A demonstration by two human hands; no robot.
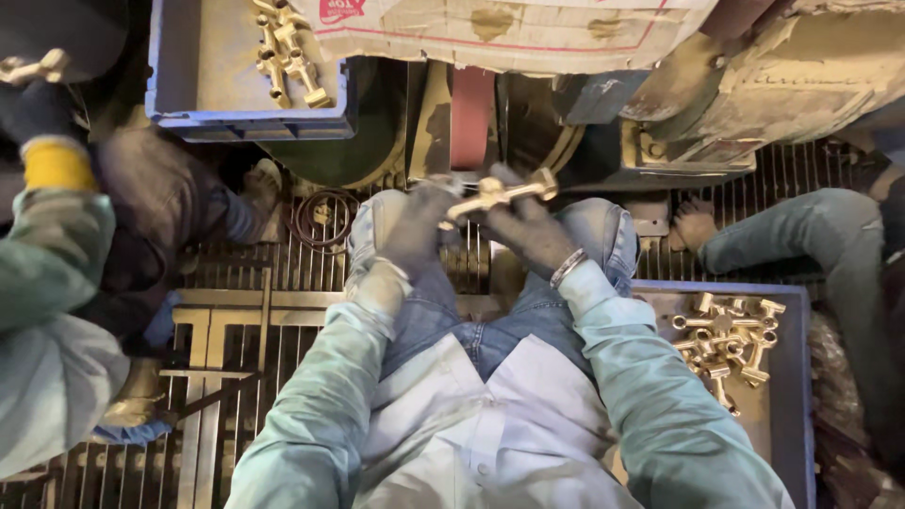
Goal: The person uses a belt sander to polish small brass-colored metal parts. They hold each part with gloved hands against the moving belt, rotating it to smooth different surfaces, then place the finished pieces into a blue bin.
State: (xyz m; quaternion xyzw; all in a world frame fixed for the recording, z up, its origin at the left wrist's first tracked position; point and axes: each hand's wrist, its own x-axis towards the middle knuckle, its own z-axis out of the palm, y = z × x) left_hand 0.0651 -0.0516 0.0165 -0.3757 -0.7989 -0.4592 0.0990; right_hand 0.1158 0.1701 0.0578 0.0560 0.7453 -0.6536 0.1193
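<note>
Both my hands wear dark gloves and grip one brass pipe fitting [500,192] between them, over my knees. My left hand [415,226] holds its left end; my right hand [528,231] holds the middle and right part. The fitting sits just in front of a reddish-brown sanding belt [471,113] on a grimy machine [528,123]. A metal bangle circles my right wrist. I wear a pale green shirt and blue jeans.
A blue tray [792,377] at my right holds several brass fittings [726,344]. Another blue tray [236,94] at upper left holds a few more. A co-worker's gloved hand [38,104] at far left holds a fitting. A person's bare foot [696,224] and jeans-clad leg lie at right. Metal grating [236,320] covers the floor.
</note>
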